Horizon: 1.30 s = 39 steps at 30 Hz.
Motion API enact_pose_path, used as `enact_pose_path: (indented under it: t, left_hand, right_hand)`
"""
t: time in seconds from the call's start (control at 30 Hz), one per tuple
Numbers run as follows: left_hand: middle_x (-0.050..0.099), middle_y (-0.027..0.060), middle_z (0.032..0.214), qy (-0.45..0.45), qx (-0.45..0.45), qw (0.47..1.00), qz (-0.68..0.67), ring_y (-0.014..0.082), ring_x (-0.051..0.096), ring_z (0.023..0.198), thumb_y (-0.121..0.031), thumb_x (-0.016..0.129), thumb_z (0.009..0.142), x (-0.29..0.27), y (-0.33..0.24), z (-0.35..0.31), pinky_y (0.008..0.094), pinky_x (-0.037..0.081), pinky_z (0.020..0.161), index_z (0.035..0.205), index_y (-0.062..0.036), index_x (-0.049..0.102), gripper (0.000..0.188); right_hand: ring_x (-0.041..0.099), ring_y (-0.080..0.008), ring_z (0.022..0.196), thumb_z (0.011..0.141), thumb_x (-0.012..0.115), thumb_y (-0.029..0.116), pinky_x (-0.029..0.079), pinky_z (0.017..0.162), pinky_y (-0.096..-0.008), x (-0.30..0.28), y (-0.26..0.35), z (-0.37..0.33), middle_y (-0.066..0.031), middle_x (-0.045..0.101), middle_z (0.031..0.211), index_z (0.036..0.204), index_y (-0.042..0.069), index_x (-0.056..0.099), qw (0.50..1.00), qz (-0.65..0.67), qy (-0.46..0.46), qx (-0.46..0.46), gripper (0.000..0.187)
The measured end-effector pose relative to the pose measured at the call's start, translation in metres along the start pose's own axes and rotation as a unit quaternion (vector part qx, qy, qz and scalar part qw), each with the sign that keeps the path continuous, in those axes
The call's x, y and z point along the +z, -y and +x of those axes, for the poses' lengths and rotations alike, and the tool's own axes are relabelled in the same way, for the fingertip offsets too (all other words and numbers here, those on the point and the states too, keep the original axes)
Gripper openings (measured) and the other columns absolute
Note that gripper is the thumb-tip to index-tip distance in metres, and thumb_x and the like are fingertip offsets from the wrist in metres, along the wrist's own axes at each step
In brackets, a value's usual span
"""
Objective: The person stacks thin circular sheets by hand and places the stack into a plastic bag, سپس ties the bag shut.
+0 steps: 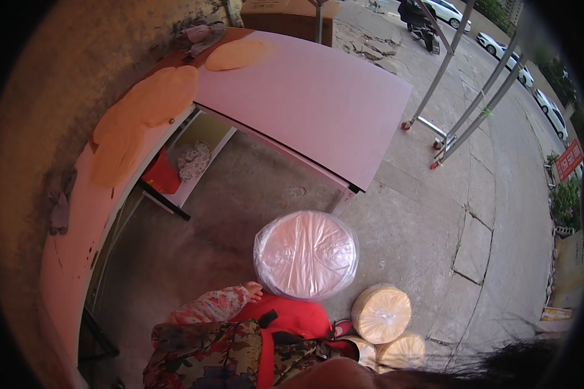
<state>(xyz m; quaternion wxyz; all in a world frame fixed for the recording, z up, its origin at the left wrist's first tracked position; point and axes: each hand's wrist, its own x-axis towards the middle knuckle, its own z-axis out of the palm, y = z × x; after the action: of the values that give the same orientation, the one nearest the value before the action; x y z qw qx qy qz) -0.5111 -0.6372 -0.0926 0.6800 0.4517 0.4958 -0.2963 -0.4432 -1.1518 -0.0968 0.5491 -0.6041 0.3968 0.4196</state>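
My left hand (254, 292), in a floral sleeve, is beside the lower left edge of a large round pink bundle (307, 254) wrapped in clear plastic. Its fingers are slightly bent and apart, with nothing seen in them. Whether the fingertips touch the plastic is hard to tell. Red cloth (285, 316) covers my lap just below the hand. To the lower right stands a smaller round tan bundle (382, 314) in clear plastic, with another tan bundle (402, 351) next to it. My right hand is out of the picture.
A pink-topped table (305, 97) bends around the far and left sides, with flat orange pieces (146, 97) and grey gloves (60, 201) on it. Below it sits a red bag (162, 172). A wheeled metal frame (444, 123) stands on the pavement, far right.
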Motion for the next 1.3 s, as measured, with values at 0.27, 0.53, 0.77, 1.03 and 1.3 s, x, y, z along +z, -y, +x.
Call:
enact_pose_path:
  t: [0.27, 0.53, 0.77, 1.03, 1.3]
  left_hand:
    - [0.059, 0.0099, 0.09, -0.224, 0.107, 0.919, -0.305, 0.0214, 0.057, 0.064, -0.029, 0.055, 0.087, -0.257, 0.088, -0.017, 0.0362, 0.047, 0.049, 0.113, -0.0147, 0.05, 0.031]
    - [0.059, 0.0119, 0.093, -0.252, 0.012, 0.931, -0.265, 0.0291, 0.058, 0.076, -0.038, 0.053, 0.086, -0.216, 0.206, -0.085, 0.0446, 0.047, 0.063, 0.108, -0.0109, 0.051, 0.035]
    - [0.059, 0.0122, 0.092, -0.122, 0.136, 0.87, -0.458, 0.03, 0.058, 0.078, -0.032, 0.057, 0.083, -0.291, 0.264, -0.113, 0.0463, 0.047, 0.067, 0.1, -0.0071, 0.053, 0.03]
    - [0.063, 0.0099, 0.091, -0.367, 0.432, 0.725, -0.39, 0.0163, 0.061, 0.074, -0.016, 0.057, 0.087, -0.424, -0.054, -0.19, 0.0244, 0.049, 0.063, 0.104, -0.0032, 0.056, 0.021]
    - [0.06, 0.0096, 0.1, -0.452, 0.465, 0.566, -0.509, 0.0157, 0.06, 0.085, -0.018, 0.06, 0.085, -0.671, -0.204, -0.18, 0.0294, 0.05, 0.073, 0.11, -0.0006, 0.054, 0.03]
  right_hand:
    - [0.062, -0.0219, 0.076, 0.085, 0.058, 0.015, 0.052, 0.057, -0.0312, 0.164, 0.139, -0.028, -0.0112, 0.06, 0.093, 0.116, -0.001, 0.05, 0.974, -0.16, 0.106, -0.119, 0.035]
    - [0.06, -0.0297, 0.099, 0.072, 0.07, 0.019, 0.047, 0.086, -0.0373, 0.291, 0.166, 0.046, -0.019, 0.059, 0.113, 0.119, 0.003, 0.054, 0.723, -0.546, 0.053, -0.419, 0.052]
    - [0.062, -0.0311, 0.088, 0.071, 0.072, 0.025, 0.05, 0.077, -0.0397, 0.31, 0.124, 0.097, -0.0192, 0.064, 0.096, 0.112, 0.002, 0.056, 0.619, -0.743, 0.079, -0.243, 0.049]
    - [0.061, -0.0143, 0.069, 0.08, 0.061, 0.016, 0.048, 0.057, -0.0289, 0.608, 0.215, -0.041, -0.0077, 0.065, 0.081, 0.095, 0.001, 0.061, 0.75, -0.536, 0.289, -0.258, 0.021]
    - [0.06, -0.0262, 0.099, 0.087, 0.057, 0.014, 0.049, 0.082, -0.0371, 1.052, 0.215, -0.214, -0.0121, 0.061, 0.105, 0.109, 0.006, 0.054, 0.834, -0.192, 0.481, -0.189, 0.024]
